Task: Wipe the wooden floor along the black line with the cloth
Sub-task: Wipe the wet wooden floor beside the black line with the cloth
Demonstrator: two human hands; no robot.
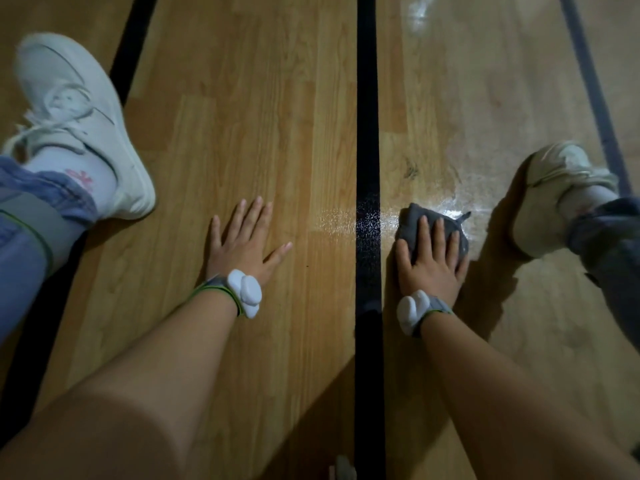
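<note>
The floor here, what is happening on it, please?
A person is low on the wooden floor, wiping it by hand. The right hand presses a grey cloth flat on the boards, just right of the black line. The left hand rests flat, fingers spread, left of the line. A wet shine crosses the line just ahead of the cloth. The left shoe and right shoe stand at either side.

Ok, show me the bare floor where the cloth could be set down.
Free: the wide wood between the left shoe and the black line, beyond the left hand. Also far beyond the cloth, right of that line. Crowded: between right hand and right shoe.
</note>
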